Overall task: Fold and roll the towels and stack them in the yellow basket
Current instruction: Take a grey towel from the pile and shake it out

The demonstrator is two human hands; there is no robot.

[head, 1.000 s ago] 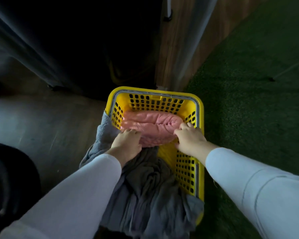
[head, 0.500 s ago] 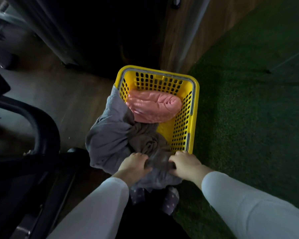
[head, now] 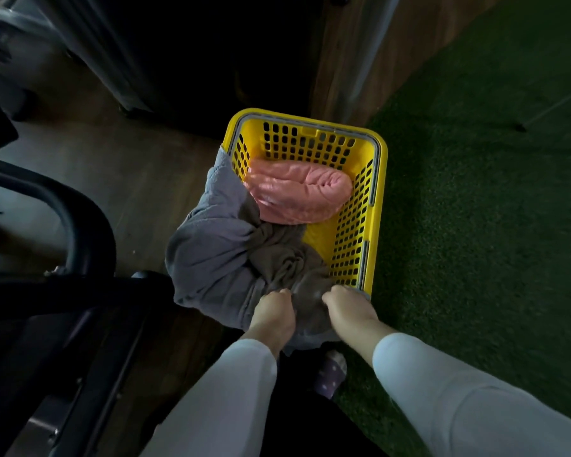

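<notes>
Fingers (head: 282,294) of your L hand (head: 272,313) and R hand (head: 350,308) clench the grey towel (head: 218,245) (pick-up step); next, lift it clear of basket (head: 378,192) to fold.

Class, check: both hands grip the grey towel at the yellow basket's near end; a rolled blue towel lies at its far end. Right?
Head view: the rolled towel is pink, not blue. Left hand and right hand do grip the grey towel at the basket's near end.

Basket (head: 382,179) corner under grey towel (head: 208,255)
</notes>
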